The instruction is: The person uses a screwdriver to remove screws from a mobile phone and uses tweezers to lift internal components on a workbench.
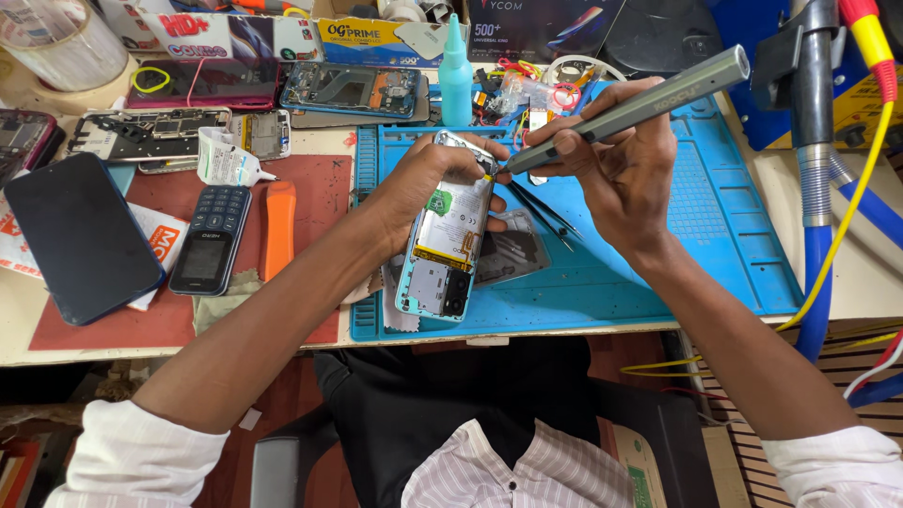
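Unscrewing stage, by the look of it: left hand (428, 183) clamped on opened smartphone (447, 240) over blue repair mat (715, 216), near front edge of surface. Right hand (616, 160) clamped on grey electric screwdriver (630, 103), tip at phone's top. Next: steady, square pressure.

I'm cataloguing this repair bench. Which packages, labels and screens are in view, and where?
Dark smartphone: far left, black screen off.
Keypad phone: beside it, small dark screen.
Yellow-and-blue box: top centre, flat.
Dark box: top, right of it.
White tube: left, printed label.
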